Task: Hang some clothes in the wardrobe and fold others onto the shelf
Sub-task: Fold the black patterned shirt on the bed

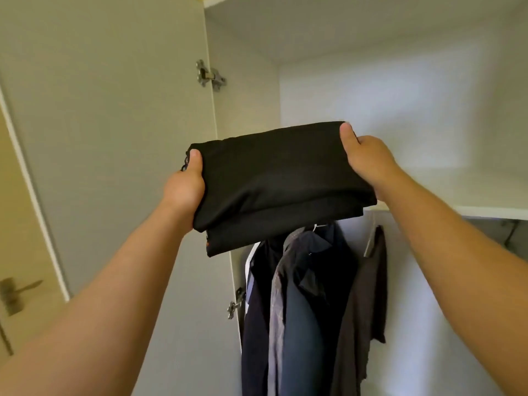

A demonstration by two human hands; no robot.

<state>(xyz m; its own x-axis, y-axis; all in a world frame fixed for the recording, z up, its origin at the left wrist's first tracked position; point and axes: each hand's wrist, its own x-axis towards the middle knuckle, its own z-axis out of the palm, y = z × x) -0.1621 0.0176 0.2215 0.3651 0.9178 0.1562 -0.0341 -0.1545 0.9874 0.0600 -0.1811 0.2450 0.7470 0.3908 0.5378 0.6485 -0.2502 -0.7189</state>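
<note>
A folded black garment (281,178) is held up in the air in front of the open wardrobe, at about the height of the white shelf (491,210) and just left of its front edge; a second folded layer hangs out beneath the top one along the near side. The left hand (185,187) grips the garment's left end, thumb pressed flat on top and the other fingers curled out of sight underneath. The right hand (364,158) grips the right end the same way, thumb on top near the far corner, its fingers hidden under the cloth. Whether the garment's far edge touches the shelf cannot be told, since the cloth and the right hand cover that spot. Something small and pale shows at the left corner of the fold, too small to make out. Below the garment hang several dark clothes (308,310), among them a navy one, a greyish checked one and a brown-grey one to the right; the rail and most of the hangers are hidden behind the held bundle. The wardrobe door (114,138) stands open at the left, with an upper hinge (210,75) and a lower hinge (235,302). A room door handle (17,290) shows at the far left edge.
</note>
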